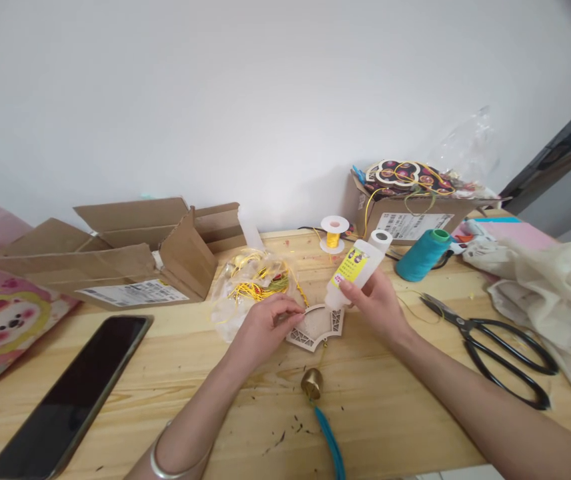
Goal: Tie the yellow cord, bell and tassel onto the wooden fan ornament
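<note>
A white plastic bottle (353, 270) with a yellow label is in my right hand (378, 303), tilted with its lower part over a fan-shaped wooden piece (315, 327) with cut-out edges. My left hand (270, 327) is at the left edge of that piece, thumb and fingertips pinched together; whatever they hold is too small to make out. From the piece's lower edge a short cord leads to a brass bell (312, 384), and a teal tassel (329, 440) trails from the bell toward the front edge.
Black scissors (465, 327), a teal thread cone (423, 255) and cream cloth (540, 293) lie right. A yellow thread spool (334, 235) and filled box (405, 217) stand behind. Left are a bag of yellow cords (260, 283), an open carton (130, 267) and a dark phone (70, 400).
</note>
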{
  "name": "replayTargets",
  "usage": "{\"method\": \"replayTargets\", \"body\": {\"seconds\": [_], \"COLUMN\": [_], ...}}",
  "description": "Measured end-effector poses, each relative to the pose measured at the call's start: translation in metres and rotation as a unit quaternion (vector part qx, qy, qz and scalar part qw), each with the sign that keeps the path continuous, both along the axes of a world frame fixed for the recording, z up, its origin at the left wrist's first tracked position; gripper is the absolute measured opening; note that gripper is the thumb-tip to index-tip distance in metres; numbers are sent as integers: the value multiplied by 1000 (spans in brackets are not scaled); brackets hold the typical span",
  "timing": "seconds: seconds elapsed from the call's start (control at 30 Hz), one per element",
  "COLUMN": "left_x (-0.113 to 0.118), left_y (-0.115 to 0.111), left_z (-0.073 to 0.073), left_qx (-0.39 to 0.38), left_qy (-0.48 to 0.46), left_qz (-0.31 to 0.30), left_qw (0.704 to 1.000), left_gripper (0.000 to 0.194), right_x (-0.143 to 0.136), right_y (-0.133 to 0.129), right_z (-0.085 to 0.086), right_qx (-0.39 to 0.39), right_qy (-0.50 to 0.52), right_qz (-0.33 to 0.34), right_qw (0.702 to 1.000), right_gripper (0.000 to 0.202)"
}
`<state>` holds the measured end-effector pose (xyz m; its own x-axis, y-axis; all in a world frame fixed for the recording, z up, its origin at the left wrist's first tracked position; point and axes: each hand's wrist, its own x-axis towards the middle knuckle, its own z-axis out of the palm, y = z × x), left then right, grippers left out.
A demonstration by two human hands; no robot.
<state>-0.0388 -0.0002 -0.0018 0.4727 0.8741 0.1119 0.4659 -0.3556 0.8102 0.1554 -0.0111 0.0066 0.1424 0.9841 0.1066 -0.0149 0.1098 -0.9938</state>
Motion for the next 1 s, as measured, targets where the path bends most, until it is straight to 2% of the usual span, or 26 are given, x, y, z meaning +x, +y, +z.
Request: {"method": "replayTargets", "body": {"seconds": [0.27, 0.5, 0.57, 0.67, 0.87, 1.0], "left_x": [-4, -2, -2, -7, -20, -17], "left_y": [0, -1, -1, 0, -2, -3], "left_z": [1, 4, 6, 9, 18, 16], "left_qx": [2, 3, 5, 17, 40, 66], "left_qy": [35, 67, 75, 93, 137, 164], "left_qz": [-45, -27, -21, -30, -163, -156], "left_qw": [998, 997, 997, 995, 976, 972], "left_gripper": [12, 13, 13, 13, 11, 12], "right_x": [-4, -8, -9, -12, -11, -9], "right_y": [0, -9, -10, -8, -1, 1], "right_z": [-1, -3, -4, -2, -2, -2], "right_qx": [-38, 17, 20, 16, 12, 5], "right_qy": [44, -107, -120, -77, 12, 22], "right_qz": [58, 60, 58, 71, 33, 15], "right_qw": [997, 992, 991, 994, 999, 1000], "right_gripper": [45, 44, 43, 44, 46, 49]}}
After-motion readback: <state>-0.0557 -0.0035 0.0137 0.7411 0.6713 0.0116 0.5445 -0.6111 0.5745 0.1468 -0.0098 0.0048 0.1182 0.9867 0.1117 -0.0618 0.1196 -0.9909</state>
